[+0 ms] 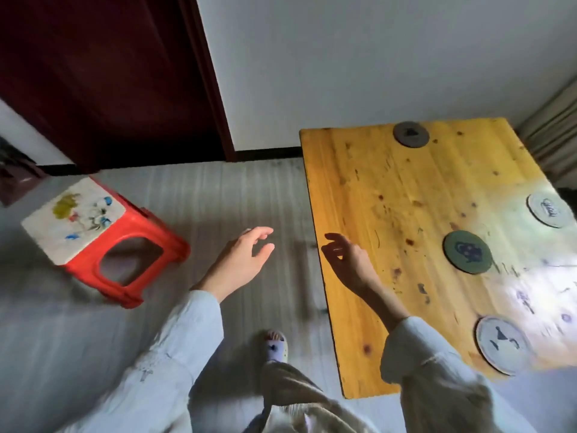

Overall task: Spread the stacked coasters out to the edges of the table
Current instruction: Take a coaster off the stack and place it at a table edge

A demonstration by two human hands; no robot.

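Four coasters lie singly on the wooden table, none stacked. Taking the green coaster near the table's middle as the landmark: a dark coaster sits well beyond it, touching the far edge; a white coaster lies to its right, near the right edge; a pale coaster lies nearer the person, at the near edge, and seems to overhang it slightly.

Both hands are empty with loosely curled, open fingers. The right hand hovers over the table's left edge, well left of the green coaster. The left hand hangs further left, off the table, above the floor. A red stool stands on the floor, further left again.

Judged risks: the green coaster is not at an edge, so the spread looks unfinished. Pushing it briskly could send it off the edge onto the floor. A passing sleeve could knock the pale coaster off.
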